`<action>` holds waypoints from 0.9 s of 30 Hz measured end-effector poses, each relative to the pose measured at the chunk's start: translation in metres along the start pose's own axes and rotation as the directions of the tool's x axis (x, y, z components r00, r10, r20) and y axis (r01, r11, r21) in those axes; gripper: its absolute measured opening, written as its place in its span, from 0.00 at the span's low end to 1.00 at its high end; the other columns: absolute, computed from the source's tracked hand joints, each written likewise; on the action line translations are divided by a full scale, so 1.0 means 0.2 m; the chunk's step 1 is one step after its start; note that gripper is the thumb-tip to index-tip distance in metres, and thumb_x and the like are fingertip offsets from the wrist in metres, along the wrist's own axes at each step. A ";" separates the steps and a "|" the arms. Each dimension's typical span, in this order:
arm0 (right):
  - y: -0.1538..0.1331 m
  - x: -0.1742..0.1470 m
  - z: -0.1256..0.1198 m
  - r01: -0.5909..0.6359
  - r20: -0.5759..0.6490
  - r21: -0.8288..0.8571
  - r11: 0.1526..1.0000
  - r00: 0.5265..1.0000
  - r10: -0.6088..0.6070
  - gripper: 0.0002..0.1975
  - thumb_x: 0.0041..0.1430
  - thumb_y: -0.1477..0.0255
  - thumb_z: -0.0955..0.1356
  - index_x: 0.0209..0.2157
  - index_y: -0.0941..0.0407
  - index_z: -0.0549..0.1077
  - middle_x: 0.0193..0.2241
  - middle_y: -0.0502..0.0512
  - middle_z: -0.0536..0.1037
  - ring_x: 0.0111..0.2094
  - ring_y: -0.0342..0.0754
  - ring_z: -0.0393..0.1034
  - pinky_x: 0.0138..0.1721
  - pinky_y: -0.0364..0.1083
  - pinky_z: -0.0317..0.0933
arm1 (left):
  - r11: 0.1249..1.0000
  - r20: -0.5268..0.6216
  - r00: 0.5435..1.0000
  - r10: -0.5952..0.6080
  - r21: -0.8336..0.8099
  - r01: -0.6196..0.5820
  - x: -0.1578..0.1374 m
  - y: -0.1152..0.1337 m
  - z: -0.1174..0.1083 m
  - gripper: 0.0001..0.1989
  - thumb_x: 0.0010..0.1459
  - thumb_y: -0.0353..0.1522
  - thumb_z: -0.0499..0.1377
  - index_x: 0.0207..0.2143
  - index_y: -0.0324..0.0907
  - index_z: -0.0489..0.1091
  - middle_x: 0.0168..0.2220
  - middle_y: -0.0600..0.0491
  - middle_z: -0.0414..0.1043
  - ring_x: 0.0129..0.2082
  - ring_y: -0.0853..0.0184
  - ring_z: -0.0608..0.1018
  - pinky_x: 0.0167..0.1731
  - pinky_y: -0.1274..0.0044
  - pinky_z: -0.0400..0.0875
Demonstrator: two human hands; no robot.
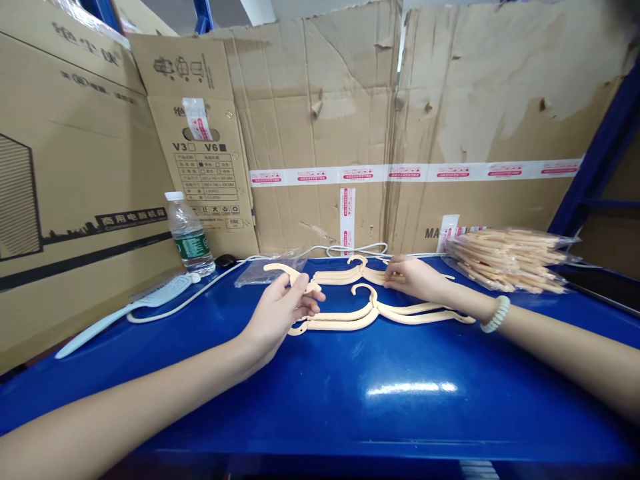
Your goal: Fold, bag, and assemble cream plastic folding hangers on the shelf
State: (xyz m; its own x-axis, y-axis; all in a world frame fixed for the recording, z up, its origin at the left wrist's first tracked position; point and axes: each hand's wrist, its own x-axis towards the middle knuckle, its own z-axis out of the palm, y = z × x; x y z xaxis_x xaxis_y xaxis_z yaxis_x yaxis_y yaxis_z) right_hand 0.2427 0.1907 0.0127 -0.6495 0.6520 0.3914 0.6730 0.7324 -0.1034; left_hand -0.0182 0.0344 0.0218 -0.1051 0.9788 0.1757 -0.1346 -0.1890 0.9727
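My left hand [283, 310] is closed around a beige plastic clothes hanger piece [275, 268], its curved end sticking out past the thumb. Most of that piece is hidden by the fingers. Farther right, my right hand [415, 277] reaches down with bent fingers pinched at the rear beige clothes hangers [337, 277]; its fingertips are partly hidden. Just in front of them lie more beige clothes hangers [345, 323], stacked flat with a hook pointing away from me.
Bagged beige hangers [505, 260] are piled at the right on the blue table [320, 400]. At left are a water bottle [190, 237], a pale hairbrush [135, 307], a white cable [200, 293] and a black mouse [225, 261]. A clear plastic bag [255, 270] lies behind; cardboard [310, 120] walls the back.
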 end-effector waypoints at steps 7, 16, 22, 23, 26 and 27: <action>0.00 0.01 0.04 -0.001 -0.010 0.037 0.999 1.000 0.002 0.05 0.54 0.71 0.68 0.26 0.56 0.71 0.30 0.56 0.76 0.32 0.49 0.70 0.33 0.45 0.61 | 1.000 -0.026 1.000 -0.007 0.004 0.007 0.02 0.02 -0.01 0.14 0.51 0.37 0.66 0.27 0.36 0.67 0.25 0.54 0.72 0.24 0.75 0.70 0.28 0.80 0.65; -0.11 -0.05 -0.21 0.017 -0.204 0.231 0.973 0.979 0.031 0.10 0.58 0.62 0.65 0.33 0.54 0.66 0.28 0.53 0.75 0.29 0.48 0.70 0.31 0.46 0.62 | 0.998 -0.003 0.998 0.066 -0.021 -0.066 0.03 0.01 -0.03 0.16 0.47 0.37 0.69 0.33 0.38 0.69 0.27 0.55 0.71 0.26 0.74 0.69 0.29 0.80 0.63; -0.17 -0.16 -0.28 0.088 -0.251 0.236 0.968 0.968 -0.027 0.10 0.62 0.63 0.62 0.34 0.54 0.69 0.31 0.55 0.77 0.33 0.50 0.71 0.35 0.47 0.64 | 0.998 0.012 1.000 0.017 -0.067 -0.016 0.02 0.00 -0.04 0.13 0.48 0.35 0.69 0.28 0.38 0.69 0.31 0.55 0.67 0.31 0.73 0.69 0.33 0.80 0.66; -0.17 -0.17 -0.28 0.097 -0.250 0.229 0.969 0.967 -0.037 0.09 0.61 0.64 0.63 0.33 0.54 0.68 0.31 0.55 0.76 0.33 0.50 0.71 0.35 0.47 0.64 | 0.995 0.027 1.000 0.003 -0.103 0.000 0.02 0.00 -0.04 0.12 0.49 0.34 0.68 0.28 0.39 0.68 0.34 0.54 0.67 0.33 0.73 0.70 0.35 0.79 0.67; -0.16 -0.18 -0.27 0.118 -0.253 0.226 0.967 0.966 -0.059 0.09 0.61 0.64 0.63 0.34 0.55 0.69 0.32 0.56 0.77 0.35 0.51 0.72 0.36 0.48 0.65 | 0.976 0.134 0.991 -0.013 -0.213 0.042 0.02 0.00 -0.03 0.10 0.53 0.32 0.66 0.27 0.39 0.67 0.44 0.52 0.69 0.40 0.70 0.72 0.42 0.75 0.68; -0.15 -0.18 -0.27 0.119 -0.256 0.228 0.966 0.965 -0.059 0.09 0.61 0.64 0.63 0.35 0.55 0.70 0.34 0.57 0.78 0.36 0.51 0.72 0.37 0.48 0.65 | 0.970 0.174 0.985 -0.010 -0.239 0.052 0.03 0.00 -0.03 0.10 0.54 0.32 0.65 0.26 0.39 0.66 0.46 0.52 0.69 0.41 0.70 0.73 0.44 0.74 0.69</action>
State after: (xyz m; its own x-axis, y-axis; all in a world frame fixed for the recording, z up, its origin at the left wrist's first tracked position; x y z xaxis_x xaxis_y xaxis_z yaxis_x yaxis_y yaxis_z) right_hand 0.2649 0.1343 0.0508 -0.5756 0.5361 0.6175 0.4920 0.8302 -0.2621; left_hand -0.0246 0.0390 0.0220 0.0693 0.9794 0.1899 -0.3713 -0.1514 0.9161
